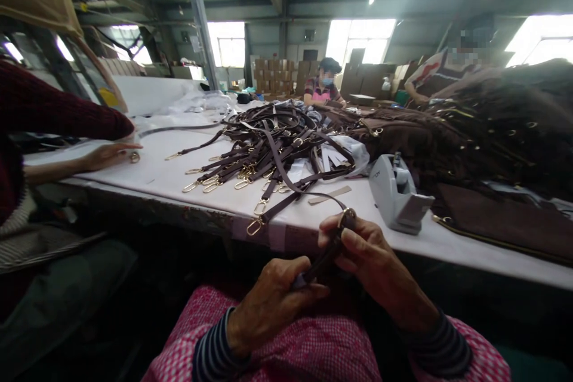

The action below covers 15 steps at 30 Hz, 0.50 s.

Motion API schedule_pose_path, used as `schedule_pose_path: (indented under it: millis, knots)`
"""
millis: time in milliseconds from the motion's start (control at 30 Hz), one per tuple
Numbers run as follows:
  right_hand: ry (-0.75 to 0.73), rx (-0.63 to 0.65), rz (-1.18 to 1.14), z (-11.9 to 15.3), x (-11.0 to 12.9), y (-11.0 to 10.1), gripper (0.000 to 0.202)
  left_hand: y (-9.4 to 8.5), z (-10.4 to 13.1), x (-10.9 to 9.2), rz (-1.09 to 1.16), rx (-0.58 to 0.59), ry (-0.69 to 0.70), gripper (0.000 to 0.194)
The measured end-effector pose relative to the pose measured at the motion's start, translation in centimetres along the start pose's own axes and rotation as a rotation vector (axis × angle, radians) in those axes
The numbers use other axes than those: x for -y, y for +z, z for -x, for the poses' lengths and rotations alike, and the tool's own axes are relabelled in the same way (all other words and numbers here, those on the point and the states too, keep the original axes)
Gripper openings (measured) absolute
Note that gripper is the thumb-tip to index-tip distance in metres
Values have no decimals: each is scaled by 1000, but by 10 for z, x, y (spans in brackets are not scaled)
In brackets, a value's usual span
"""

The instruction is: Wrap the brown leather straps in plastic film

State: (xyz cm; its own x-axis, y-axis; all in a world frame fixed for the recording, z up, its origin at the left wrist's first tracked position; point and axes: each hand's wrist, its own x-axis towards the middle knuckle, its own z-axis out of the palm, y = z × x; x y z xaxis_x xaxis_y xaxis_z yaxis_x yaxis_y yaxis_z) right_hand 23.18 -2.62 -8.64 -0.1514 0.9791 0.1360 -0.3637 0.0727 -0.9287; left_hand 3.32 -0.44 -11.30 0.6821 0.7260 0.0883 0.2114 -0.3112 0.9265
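Observation:
In front of my lap, my left hand [280, 289] is closed around one end of a dark brown strap [323, 259]. My right hand [369, 250] pinches the same strap farther up, by a gold-coloured metal ring [348, 213]. From there a narrow length of strap runs up and left over the table edge to a heap of brown straps [268, 149]. Gold clasps [255, 227] hang at the ends of several straps along the table's front. My fingers hide part of what they hold.
A grey tape dispenser [396, 194] stands on the white table [147, 182], right of the heap. Brown bags [501, 209] are piled at the right. A co-worker's hand [105, 156] rests over the table at left. Two other people work across the table.

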Motion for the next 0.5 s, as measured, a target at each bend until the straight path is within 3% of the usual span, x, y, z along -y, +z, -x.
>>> schedule_pose_path:
  millis: [133,333,400,500]
  knots:
    - [-43,0,28,-9,6,2,26,-3,-4,-4,113,93,2,36]
    - [-127,113,154,-8,20,11,18,-11,-14,-21,131,101,99,45]
    - [-104,140,101,-7,23,13,17,-13,-17,-27,147,110,116,42]
    - [-78,122,28,-10,29,15,15,-21,-20,-32,254,145,105,22]
